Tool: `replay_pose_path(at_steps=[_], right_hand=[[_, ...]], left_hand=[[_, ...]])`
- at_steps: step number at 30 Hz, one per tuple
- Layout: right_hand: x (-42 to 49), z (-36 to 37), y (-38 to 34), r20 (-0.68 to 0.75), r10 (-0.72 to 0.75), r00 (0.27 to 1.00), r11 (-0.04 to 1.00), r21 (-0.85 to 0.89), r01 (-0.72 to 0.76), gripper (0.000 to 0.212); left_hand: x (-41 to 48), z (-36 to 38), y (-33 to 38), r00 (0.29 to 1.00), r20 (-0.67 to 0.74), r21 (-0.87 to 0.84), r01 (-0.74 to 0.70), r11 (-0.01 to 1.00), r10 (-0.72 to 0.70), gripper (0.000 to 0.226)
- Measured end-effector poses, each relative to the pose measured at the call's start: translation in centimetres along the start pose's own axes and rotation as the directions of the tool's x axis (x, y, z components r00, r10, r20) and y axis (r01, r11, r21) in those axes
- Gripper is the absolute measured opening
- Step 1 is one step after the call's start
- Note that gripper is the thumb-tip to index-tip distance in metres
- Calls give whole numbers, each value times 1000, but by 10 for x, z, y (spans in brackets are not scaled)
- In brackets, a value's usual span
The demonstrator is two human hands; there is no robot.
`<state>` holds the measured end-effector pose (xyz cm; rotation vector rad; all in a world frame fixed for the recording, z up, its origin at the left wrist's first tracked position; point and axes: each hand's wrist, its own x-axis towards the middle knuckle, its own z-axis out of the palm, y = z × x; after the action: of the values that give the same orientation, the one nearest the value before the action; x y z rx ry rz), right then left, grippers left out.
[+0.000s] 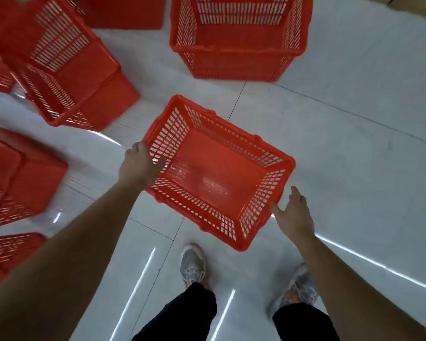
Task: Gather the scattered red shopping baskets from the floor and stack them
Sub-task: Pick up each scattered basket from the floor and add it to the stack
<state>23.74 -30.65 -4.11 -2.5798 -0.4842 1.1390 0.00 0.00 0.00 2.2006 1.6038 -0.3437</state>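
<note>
A red slotted shopping basket [217, 173] hangs upright in front of me, its mouth facing up and turned at an angle. My left hand [139, 163] grips its left short rim, thumb inside the basket. My right hand [293, 212] sits at the basket's near right corner with fingers spread and straight, at most touching the rim. Another upright red basket [239, 60] stands on the floor straight ahead. A tipped red basket [67, 67] lies to the upper left.
More red baskets lie along the left edge: one on its side [20, 178] and one lower down [8, 252]. Further red baskets sit at the top left [126, 13]. The floor is glossy white tile [354, 134]. My two feet in grey shoes [193, 264] stand below the held basket.
</note>
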Motion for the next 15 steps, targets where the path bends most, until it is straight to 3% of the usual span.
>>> replay_pose_path(at_steps=[3, 5, 8, 10, 12, 15], right_hand=[[11, 45, 17, -24, -57, 998, 967, 247, 61, 73], [17, 71, 28, -88, -92, 992, 938, 327, 116, 68], [27, 78, 31, -211, -101, 972, 934, 317, 166, 66], [31, 70, 28, -254, -86, 963, 932, 322, 168, 61], [30, 54, 18, -290, -123, 949, 935, 287, 209, 53], [14, 19, -5, -315, -175, 933, 936, 240, 257, 51]], left_hand=[[33, 39, -22, 991, -105, 7, 82, 997, -81, 74], [48, 60, -36, 989, -85, -29, 115, 993, -117, 78], [57, 78, -50, 981, -91, -81, 162, 983, -169, 71], [51, 83, -60, 968, -93, -153, 217, 964, -233, 53], [30, 83, -68, 966, -89, -219, 219, 951, -243, 37], [-22, 65, -81, 945, -132, -319, 245, 916, -298, 31]])
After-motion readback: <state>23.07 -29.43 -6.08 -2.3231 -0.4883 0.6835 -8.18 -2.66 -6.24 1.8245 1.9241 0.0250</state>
